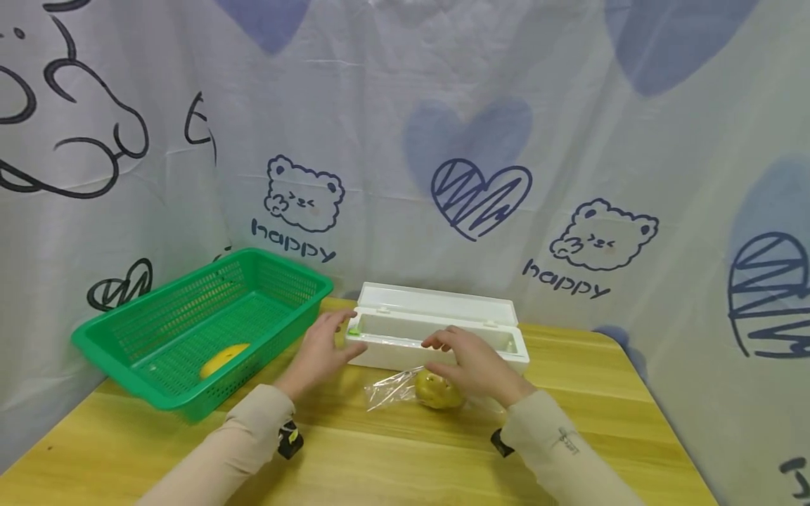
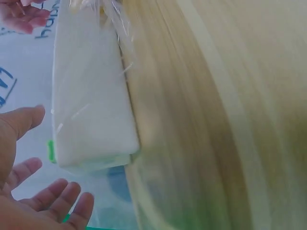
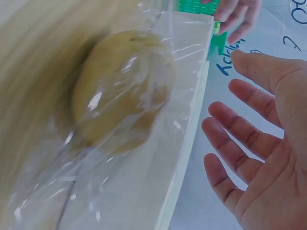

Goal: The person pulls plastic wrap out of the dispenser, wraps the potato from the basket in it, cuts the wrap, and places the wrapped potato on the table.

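Behind the wooden table [image 1: 380, 464] a cloth printed with bears and hearts [image 1: 481, 190] was hung, and a green basket [image 1: 190, 330] holding a yellow fruit [image 1: 223, 358] was set at the left. A white cling-film dispenser [image 1: 436, 330] was laid open in the middle, with a potato [image 1: 436, 390] under clear film [image 1: 389, 393] just before it. The left hand [image 1: 323, 348] was placed at the dispenser's left end and the right hand [image 1: 471, 362] over the potato, fingers of both spread and relaxed, nothing gripped
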The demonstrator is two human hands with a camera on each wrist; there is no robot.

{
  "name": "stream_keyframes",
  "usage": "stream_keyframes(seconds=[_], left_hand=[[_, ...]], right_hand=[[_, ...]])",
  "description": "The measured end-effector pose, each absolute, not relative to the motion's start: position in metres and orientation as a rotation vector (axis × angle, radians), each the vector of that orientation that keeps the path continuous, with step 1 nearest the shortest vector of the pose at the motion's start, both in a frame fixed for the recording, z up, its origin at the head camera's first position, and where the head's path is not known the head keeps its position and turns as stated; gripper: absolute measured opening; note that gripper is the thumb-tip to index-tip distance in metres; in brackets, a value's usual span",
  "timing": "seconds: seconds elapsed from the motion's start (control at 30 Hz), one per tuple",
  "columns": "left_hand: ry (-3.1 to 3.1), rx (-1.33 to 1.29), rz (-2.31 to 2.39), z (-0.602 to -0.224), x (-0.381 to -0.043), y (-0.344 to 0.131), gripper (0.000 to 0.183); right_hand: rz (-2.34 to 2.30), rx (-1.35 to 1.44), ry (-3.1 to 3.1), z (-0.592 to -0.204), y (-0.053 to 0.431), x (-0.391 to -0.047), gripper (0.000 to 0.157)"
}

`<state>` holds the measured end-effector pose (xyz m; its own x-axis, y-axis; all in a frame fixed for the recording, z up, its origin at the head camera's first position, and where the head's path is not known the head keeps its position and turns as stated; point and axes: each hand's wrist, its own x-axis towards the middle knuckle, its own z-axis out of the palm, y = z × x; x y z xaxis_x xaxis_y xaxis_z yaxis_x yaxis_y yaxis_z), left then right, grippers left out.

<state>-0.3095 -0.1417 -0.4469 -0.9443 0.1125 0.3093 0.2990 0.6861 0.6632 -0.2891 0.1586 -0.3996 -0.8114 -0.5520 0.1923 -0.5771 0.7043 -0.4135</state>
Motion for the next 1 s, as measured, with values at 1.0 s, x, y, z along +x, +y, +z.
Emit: stream_keyframes(seconds=[1.0], left_hand=[[-2.682,-0.39,-1.26,-0.466,-0.332,-0.15,0.064]], right_hand=[[0.808,0.949,-2.919,-0.391,0.047,-0.345,0.024]])
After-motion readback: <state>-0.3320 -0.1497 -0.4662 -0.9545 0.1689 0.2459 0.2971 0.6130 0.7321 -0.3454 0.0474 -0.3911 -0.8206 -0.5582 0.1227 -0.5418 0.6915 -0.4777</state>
